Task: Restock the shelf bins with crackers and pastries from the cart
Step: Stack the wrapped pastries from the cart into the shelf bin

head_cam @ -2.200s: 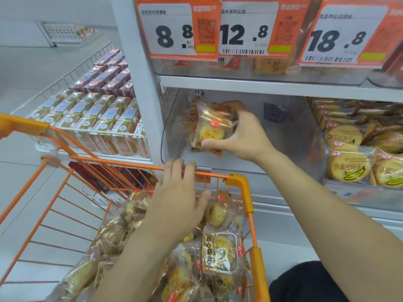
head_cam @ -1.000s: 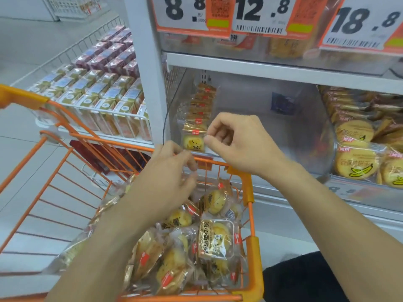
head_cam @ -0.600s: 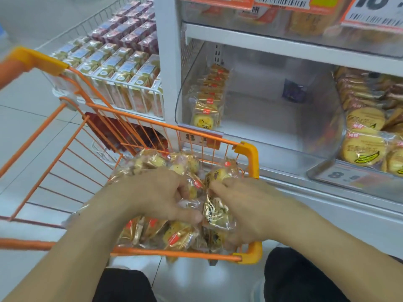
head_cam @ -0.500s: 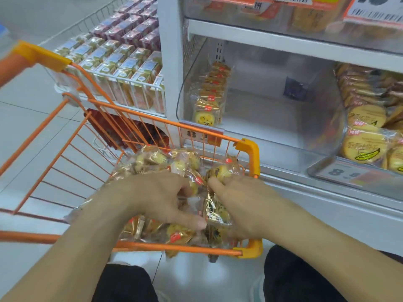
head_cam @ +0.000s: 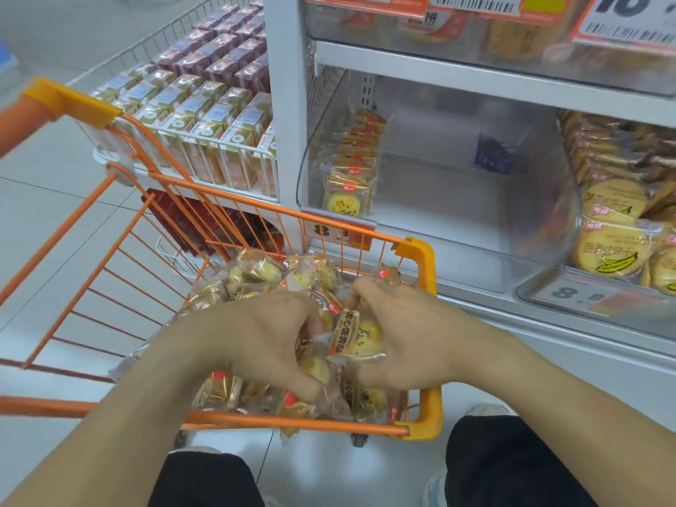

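Note:
Both my hands are down in the orange cart (head_cam: 420, 258), which holds several clear-wrapped yellow pastries (head_cam: 263, 272). My right hand (head_cam: 409, 338) curls round one pastry packet (head_cam: 356, 340) with a printed label. My left hand (head_cam: 263, 334) is curled over the pile with its fingers round other packets next to it. Behind the cart, the clear shelf bin (head_cam: 475, 214) holds one row of the same pastries (head_cam: 347, 192) along its left wall. The rest of its floor is bare.
The neighbouring bin on the right holds round banana crackers (head_cam: 611, 250). A white wire rack of boxed goods (head_cam: 205, 115) stands to the left of the shelf post. Orange price tags (head_cam: 622, 16) hang above. My knees are just below the cart.
My right hand set a pastry into the bin row, then both hands dropped into the cart and took hold of packets. The view tilted downward.

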